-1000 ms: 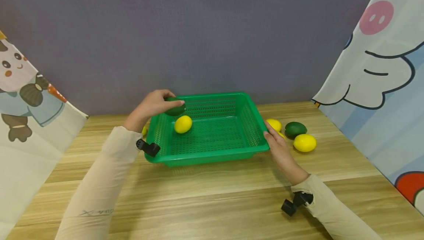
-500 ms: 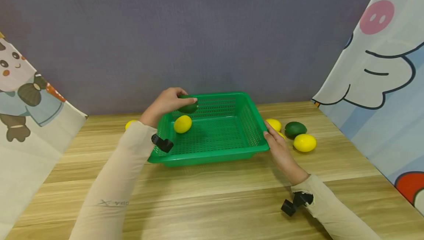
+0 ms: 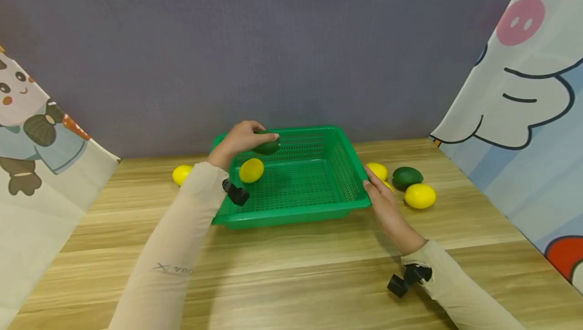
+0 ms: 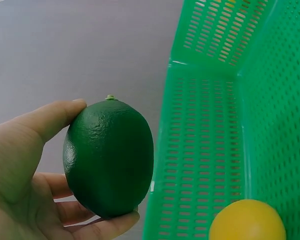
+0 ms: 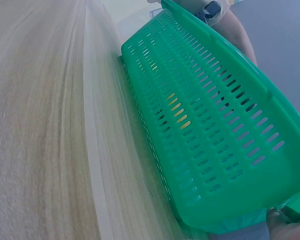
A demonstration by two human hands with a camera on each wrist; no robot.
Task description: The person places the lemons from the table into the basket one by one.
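A green perforated basket [image 3: 319,207] [image 4: 205,150] [image 5: 215,125] stands on the wooden table. My left hand [image 3: 243,137] [image 4: 25,175] grips a dark green lime [image 3: 266,146] [image 4: 109,157] above the basket's far left corner. A yellow lemon [image 3: 251,170] [image 4: 247,220] lies inside the basket, just below that hand. My right hand [image 3: 380,198] holds the basket's right rim near its front corner; in the right wrist view only a fingertip [image 5: 285,227] shows at the bottom right.
Right of the basket lie two yellow lemons [image 3: 377,171] [image 3: 419,196] and a green lime [image 3: 407,177]. Another lemon [image 3: 182,174] lies left of the basket. Cartoon-print cloths hang at both sides, a grey wall behind.
My left hand has carried the lime to the right, further over the basket's back edge. This uncovered the lemon on the table to the left. The right hand stayed on the rim.
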